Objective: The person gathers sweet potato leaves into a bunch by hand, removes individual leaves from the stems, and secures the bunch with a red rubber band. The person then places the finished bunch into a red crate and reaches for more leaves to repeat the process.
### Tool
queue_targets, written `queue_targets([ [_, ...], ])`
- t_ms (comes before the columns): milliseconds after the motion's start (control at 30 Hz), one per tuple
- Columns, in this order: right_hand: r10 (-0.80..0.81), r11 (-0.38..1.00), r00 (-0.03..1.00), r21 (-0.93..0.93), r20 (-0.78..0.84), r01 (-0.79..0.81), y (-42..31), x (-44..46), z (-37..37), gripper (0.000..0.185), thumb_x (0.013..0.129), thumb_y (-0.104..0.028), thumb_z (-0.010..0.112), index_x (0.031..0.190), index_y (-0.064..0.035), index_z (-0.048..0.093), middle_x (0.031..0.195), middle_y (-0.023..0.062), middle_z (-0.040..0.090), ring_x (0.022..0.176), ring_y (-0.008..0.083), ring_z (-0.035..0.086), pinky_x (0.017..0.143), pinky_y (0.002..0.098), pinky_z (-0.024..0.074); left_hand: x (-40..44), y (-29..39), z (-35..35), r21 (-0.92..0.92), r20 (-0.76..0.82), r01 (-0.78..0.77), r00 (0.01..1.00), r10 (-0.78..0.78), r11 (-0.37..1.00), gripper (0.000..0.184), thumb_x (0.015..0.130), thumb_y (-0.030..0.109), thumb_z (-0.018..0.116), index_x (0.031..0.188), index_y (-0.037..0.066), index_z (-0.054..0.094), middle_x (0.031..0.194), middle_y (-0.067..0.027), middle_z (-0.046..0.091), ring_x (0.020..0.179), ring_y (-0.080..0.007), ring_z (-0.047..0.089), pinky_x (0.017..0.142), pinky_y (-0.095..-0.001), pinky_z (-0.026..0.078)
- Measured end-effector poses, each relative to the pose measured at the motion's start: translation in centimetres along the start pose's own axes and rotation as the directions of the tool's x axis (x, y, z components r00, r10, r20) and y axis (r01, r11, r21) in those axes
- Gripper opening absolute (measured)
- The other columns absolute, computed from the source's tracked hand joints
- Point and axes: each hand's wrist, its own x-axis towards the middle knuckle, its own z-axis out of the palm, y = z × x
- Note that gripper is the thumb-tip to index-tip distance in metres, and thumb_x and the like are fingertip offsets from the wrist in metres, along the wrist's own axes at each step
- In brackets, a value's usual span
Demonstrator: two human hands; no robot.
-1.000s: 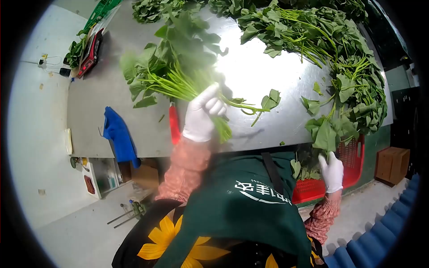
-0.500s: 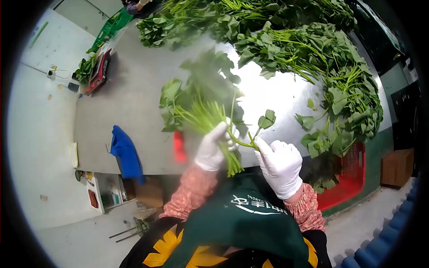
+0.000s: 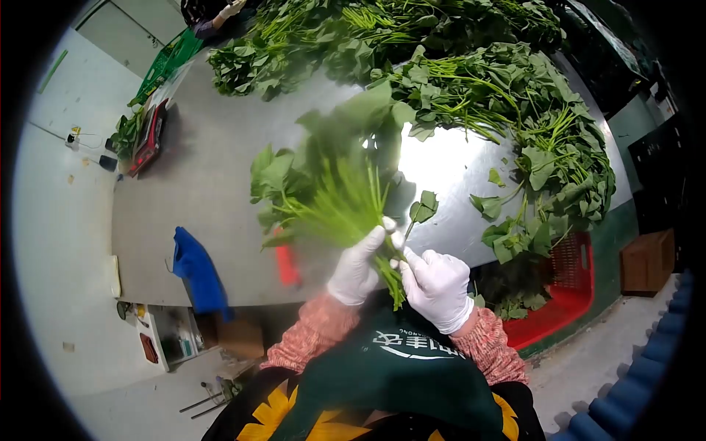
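Observation:
My left hand (image 3: 357, 270), in a white glove, is closed around the lower stems of a bunch of leafy greens (image 3: 334, 195). The bunch fans up and away over the metal table, its upper leaves blurred, and its cut stem ends hang below my fingers. My right hand (image 3: 439, 289), gloved too, is closed beside the bunch, pinching a small leafy sprig (image 3: 423, 209) low on its stem. The two hands are almost touching, and the fingertips partly hide where sprig and bunch meet.
Heaps of greens (image 3: 485, 81) cover the table's far and right sides. A red crate (image 3: 581, 294) stands below the right edge. To the left are a blue cloth (image 3: 197, 272), a red object (image 3: 287, 264) and a red scale (image 3: 151, 138). Another person's hand (image 3: 232, 9) shows at the far edge.
My right hand has moved left with the sprig, up against the bunch in my left hand. The view has shifted slightly.

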Motion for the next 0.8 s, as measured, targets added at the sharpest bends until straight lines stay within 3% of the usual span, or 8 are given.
queue_targets([
  [67, 0.036, 0.995, 0.996, 0.101, -0.083, -0.027, 0.2, -0.1, -0.2, 0.017, 0.077, -0.007, 0.068, 0.093, -0.0029, 0.069, 0.060, 0.0066, 0.049, 0.048, 0.0240, 0.052, 0.047, 0.0352, 0.0422, -0.4, 0.4, 1.3, 0.018, -0.107, -0.020, 0.994, 0.022, 1.000, 0.016, 0.098, 0.019, 0.058, 0.106, 0.006, 0.059, 0.092, -0.0078, 0.063, 0.083, -0.0157, 0.061, 0.062, -0.0268, 0.050],
  [133, 0.104, 0.985, 0.983, 0.156, -0.148, -0.081, 0.4, -0.2, -0.5, 0.014, 0.074, -0.001, 0.069, 0.088, -0.0027, 0.070, 0.060, 0.0077, 0.049, 0.047, 0.0245, 0.052, 0.046, 0.0350, 0.0422, -0.6, 0.3, 1.9, 0.264, -0.141, -0.098, 0.980, 0.139, 0.959, 0.014, 0.097, 0.018, 0.058, 0.104, 0.006, 0.060, 0.094, -0.0098, 0.066, 0.079, -0.0161, 0.061, 0.061, -0.0274, 0.050],
  [333, 0.267, 0.950, 0.928, 0.234, -0.259, -0.208, 1.0, -0.8, -1.2, 0.008, 0.076, 0.002, 0.071, 0.081, -0.0047, 0.070, 0.058, 0.0086, 0.049, 0.046, 0.0246, 0.051, 0.044, 0.0346, 0.0389, -0.6, -0.7, 3.1, 0.407, -0.169, -0.138, 0.960, 0.223, 0.903, 0.014, 0.095, 0.016, 0.060, 0.104, 0.006, 0.061, 0.095, -0.0109, 0.068, 0.076, -0.0161, 0.061, 0.060, -0.0282, 0.049],
  [433, 0.320, 0.928, 0.907, 0.281, -0.273, -0.243, 1.3, -0.8, -1.5, 0.008, 0.079, -0.001, 0.072, 0.075, -0.0049, 0.067, 0.058, 0.0082, 0.050, 0.044, 0.0240, 0.050, 0.043, 0.0347, 0.0394, -0.9, -0.4, 5.0, 0.460, -0.189, -0.116, 0.956, 0.224, 0.880, 0.014, 0.094, 0.013, 0.057, 0.101, 0.000, 0.060, 0.094, -0.0111, 0.068, 0.088, -0.0207, 0.064, 0.083, -0.0340, 0.051],
  [500, 0.346, 0.908, 0.898, 0.337, -0.272, -0.247, 0.8, -0.3, -2.3, 0.007, 0.081, -0.002, 0.072, 0.076, -0.0030, 0.067, 0.064, 0.0087, 0.058, 0.046, 0.0181, 0.053, 0.045, 0.0302, 0.0421, -1.0, -0.1, 6.0, 0.232, -0.254, -0.033, 0.963, 0.094, 0.972, 0.017, 0.094, 0.011, 0.053, 0.102, -0.003, 0.059, 0.095, -0.0121, 0.067, 0.103, -0.0260, 0.064, 0.099, -0.0410, 0.046],
  [633, 0.387, 0.860, 0.901, 0.429, -0.197, -0.276, 0.9, -0.4, -3.0, 0.008, 0.085, -0.002, 0.069, 0.092, 0.0008, 0.072, 0.080, 0.0083, 0.068, 0.054, 0.0077, 0.054, 0.049, 0.0249, 0.0430, -0.9, 0.4, 6.9, 0.344, -0.129, -0.139, 0.973, 0.193, 0.929, 0.016, 0.093, 0.014, 0.052, 0.091, -0.001, 0.055, 0.094, -0.0118, 0.061, 0.099, -0.0252, 0.060, 0.103, -0.0499, 0.043],
  [733, 0.533, 0.812, 0.741, 0.493, -0.407, -0.313, 4.6, -1.2, -3.3, 0.011, 0.088, -0.004, 0.064, 0.092, 0.0012, 0.072, 0.077, 0.0090, 0.067, 0.057, 0.0083, 0.057, 0.052, 0.0235, 0.0443, 0.0, 2.7, 3.9, 0.106, -0.149, -0.231, 0.958, 0.245, 0.967, 0.015, 0.093, 0.016, 0.054, 0.088, 0.002, 0.059, 0.094, -0.0100, 0.062, 0.093, -0.0237, 0.060, 0.104, -0.0504, 0.045],
  [800, 0.871, 0.406, 0.446, 0.810, -0.203, -0.423, 7.3, -1.3, -8.1, 0.015, 0.090, -0.004, 0.059, 0.091, 0.0016, 0.073, 0.074, 0.0103, 0.068, 0.061, 0.0124, 0.062, 0.056, 0.0243, 0.0478, -0.1, 6.9, 5.5, 0.238, -0.243, -0.499, 0.800, 0.548, 0.833, 0.016, 0.095, 0.015, 0.053, 0.087, 0.003, 0.061, 0.097, -0.0081, 0.063, 0.090, -0.0214, 0.061, 0.097, -0.0437, 0.051],
])
